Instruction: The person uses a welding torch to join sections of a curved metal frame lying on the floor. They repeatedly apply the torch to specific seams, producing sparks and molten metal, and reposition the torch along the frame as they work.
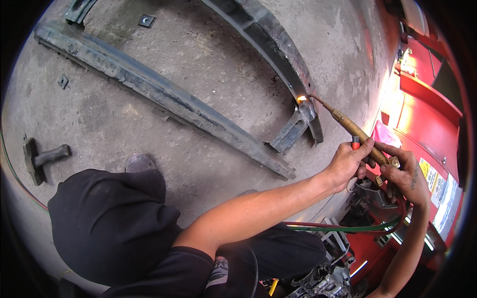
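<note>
Torch (351, 124) gripped by left hand (349, 163), right hand (408, 178); yellow-white label (433, 182) on red panel (421, 121).

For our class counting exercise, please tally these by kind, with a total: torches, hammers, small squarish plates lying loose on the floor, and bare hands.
Torch: 1
Hammer: 1
Small squarish plates: 2 (upper plate, lower plate)
Bare hands: 2 (left hand, right hand)
Total: 6
</note>
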The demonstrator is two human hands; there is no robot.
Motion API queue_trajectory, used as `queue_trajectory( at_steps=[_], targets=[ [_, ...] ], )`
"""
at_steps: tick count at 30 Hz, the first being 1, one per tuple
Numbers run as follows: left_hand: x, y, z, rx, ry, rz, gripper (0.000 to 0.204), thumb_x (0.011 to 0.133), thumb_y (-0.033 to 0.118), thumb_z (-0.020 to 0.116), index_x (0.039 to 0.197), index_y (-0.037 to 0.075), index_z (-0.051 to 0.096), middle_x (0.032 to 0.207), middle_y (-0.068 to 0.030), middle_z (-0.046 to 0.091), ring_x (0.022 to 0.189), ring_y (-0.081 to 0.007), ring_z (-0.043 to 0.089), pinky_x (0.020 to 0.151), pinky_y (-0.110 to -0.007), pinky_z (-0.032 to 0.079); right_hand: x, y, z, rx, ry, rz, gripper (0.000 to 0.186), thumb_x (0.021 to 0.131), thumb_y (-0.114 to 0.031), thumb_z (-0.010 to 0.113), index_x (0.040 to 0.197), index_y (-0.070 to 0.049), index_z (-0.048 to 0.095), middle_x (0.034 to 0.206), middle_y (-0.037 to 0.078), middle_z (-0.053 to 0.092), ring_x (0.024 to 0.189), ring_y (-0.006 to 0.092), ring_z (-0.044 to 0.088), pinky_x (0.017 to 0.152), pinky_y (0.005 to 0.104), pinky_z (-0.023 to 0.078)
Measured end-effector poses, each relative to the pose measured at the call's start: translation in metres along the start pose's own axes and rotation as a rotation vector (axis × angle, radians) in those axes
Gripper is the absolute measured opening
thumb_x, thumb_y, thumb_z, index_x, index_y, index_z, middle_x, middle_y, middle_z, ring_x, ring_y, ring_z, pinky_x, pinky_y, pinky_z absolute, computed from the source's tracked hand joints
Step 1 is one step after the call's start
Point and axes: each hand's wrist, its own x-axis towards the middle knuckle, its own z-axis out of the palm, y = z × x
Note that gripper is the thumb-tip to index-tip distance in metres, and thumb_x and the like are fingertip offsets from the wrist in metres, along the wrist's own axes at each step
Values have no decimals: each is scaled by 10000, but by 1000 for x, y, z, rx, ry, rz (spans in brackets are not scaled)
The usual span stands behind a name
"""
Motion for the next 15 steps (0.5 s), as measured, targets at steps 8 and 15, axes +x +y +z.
queue_trajectory(
  at_steps=[8, 15],
  targets=[
    [-2, 2, -7, 59, -99, -55, 523, 1047, 496, 567, 1078, -17, 668, 891, -54, 647, 598, -79, 472, 520, -248, 399, 5, 20, -4, -19, 16, -90, 544, 892, -170, 728, 1377, 47, 612, 645, 4, 600, 515, 57, 549, 471, 243, 406],
    [0, 2, -5, 48, -81, -44, 516, 1047, 492, 570, 1062, -12, 676, 871, -51, 643, 579, -76, 454, 517, -253, 393, -2, -12, -1, -52, 10, 44, 535, 883, -172, 733, 1363, 41, 628, 666, -2, 601, 530, 55, 524, 494, 251, 394]
  ],
)
